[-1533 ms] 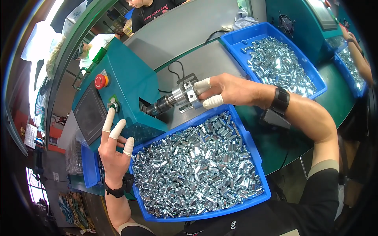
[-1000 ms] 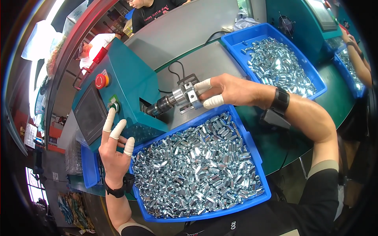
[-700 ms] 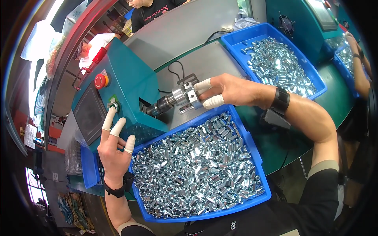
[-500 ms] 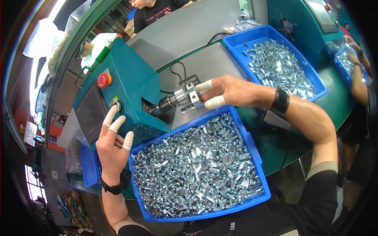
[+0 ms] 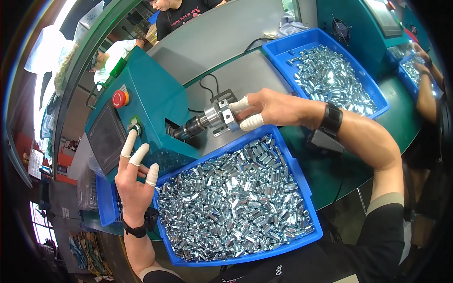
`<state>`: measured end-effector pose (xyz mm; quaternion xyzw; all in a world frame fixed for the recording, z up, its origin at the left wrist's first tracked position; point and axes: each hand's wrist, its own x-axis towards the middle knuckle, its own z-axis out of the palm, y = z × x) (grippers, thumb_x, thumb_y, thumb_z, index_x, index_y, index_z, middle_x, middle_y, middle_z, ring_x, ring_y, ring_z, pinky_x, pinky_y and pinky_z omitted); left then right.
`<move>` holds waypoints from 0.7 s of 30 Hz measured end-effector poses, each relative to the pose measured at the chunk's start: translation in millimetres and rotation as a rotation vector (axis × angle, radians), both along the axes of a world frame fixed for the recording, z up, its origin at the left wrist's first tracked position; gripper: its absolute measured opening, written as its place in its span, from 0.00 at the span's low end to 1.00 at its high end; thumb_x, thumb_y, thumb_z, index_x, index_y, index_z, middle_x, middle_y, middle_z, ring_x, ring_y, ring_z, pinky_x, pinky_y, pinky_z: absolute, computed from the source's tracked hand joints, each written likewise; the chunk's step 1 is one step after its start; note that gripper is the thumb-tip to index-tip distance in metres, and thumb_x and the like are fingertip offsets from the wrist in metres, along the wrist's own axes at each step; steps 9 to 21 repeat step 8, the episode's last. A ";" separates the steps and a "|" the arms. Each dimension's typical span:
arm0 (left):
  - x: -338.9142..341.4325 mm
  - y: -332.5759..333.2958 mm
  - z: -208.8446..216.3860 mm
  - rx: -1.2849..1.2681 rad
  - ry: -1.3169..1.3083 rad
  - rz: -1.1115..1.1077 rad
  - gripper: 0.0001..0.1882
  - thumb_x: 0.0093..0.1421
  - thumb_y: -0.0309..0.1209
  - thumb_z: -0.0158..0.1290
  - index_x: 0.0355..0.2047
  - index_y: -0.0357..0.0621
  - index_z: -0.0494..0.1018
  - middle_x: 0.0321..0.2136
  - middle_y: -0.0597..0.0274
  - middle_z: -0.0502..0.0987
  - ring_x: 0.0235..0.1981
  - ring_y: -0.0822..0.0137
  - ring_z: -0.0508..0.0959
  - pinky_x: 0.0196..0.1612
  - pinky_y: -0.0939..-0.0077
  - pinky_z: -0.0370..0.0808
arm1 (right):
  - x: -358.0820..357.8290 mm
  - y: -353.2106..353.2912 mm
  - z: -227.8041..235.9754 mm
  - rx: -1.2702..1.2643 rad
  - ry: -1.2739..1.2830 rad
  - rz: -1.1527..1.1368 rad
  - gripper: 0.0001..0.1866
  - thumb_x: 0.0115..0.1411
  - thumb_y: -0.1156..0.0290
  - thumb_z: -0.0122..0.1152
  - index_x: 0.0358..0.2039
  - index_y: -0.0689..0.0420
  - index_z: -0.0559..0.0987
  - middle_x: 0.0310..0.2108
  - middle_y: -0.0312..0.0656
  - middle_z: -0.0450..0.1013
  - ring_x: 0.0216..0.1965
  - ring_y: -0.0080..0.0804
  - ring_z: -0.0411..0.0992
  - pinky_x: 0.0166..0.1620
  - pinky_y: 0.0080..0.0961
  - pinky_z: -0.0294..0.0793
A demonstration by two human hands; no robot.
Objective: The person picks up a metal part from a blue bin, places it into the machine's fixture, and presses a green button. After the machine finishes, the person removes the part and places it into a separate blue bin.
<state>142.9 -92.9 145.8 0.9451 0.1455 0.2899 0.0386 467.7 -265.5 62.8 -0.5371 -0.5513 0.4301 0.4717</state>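
Note:
My left hand (image 5: 136, 177), with white finger cots, reaches up to the teal machine (image 5: 151, 106); its index fingertip rests on the small green button (image 5: 134, 128) below the red round button (image 5: 119, 98). My right hand (image 5: 271, 108), also with finger cots, pinches the end of the silver chuck (image 5: 218, 116) that sticks out of the machine's side. Whether a small part sits between those fingertips I cannot see. In front of me stands a blue bin (image 5: 302, 188) heaped with several small shiny metal nuts (image 5: 233, 203).
A second blue bin (image 5: 283, 49) of metal parts stands at the back right on the green table (image 5: 339, 170). A black cable (image 5: 207, 87) runs across the grey plate. Another person's arm (image 5: 427, 89) works at the far right; other people stand behind the machine.
My left hand has stayed at the green button with fingers shifting slightly. The right hand keeps its pinch on the chuck. The view has shifted a little.

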 end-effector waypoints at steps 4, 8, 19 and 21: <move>0.3 0.4 0.1 0.001 -0.003 -0.006 0.22 0.52 0.22 0.63 0.49 0.39 0.77 0.62 0.50 0.70 0.23 0.76 0.76 0.28 0.84 0.76 | 4.6 1.3 4.2 -0.065 0.003 0.014 0.33 0.61 0.65 0.68 0.64 0.63 0.69 0.57 0.53 0.74 0.59 0.40 0.71 0.62 0.33 0.68; -0.3 0.2 -0.4 0.008 0.005 0.002 0.22 0.53 0.22 0.63 0.49 0.39 0.77 0.62 0.50 0.70 0.23 0.76 0.77 0.28 0.84 0.76 | 7.9 3.7 4.6 -0.135 0.003 0.030 0.33 0.61 0.64 0.68 0.65 0.56 0.69 0.58 0.53 0.73 0.60 0.44 0.71 0.63 0.33 0.68; -0.3 0.2 -0.4 0.008 0.005 0.002 0.22 0.53 0.22 0.63 0.49 0.39 0.77 0.62 0.50 0.70 0.23 0.76 0.77 0.28 0.84 0.76 | 7.9 3.7 4.6 -0.135 0.003 0.030 0.33 0.61 0.64 0.68 0.65 0.56 0.69 0.58 0.53 0.73 0.60 0.44 0.71 0.63 0.33 0.68; -0.3 0.2 -0.4 0.008 0.005 0.002 0.22 0.53 0.22 0.63 0.49 0.39 0.77 0.62 0.50 0.70 0.23 0.76 0.77 0.28 0.84 0.76 | 7.9 3.7 4.6 -0.135 0.003 0.030 0.33 0.61 0.64 0.68 0.65 0.56 0.69 0.58 0.53 0.73 0.60 0.44 0.71 0.63 0.33 0.68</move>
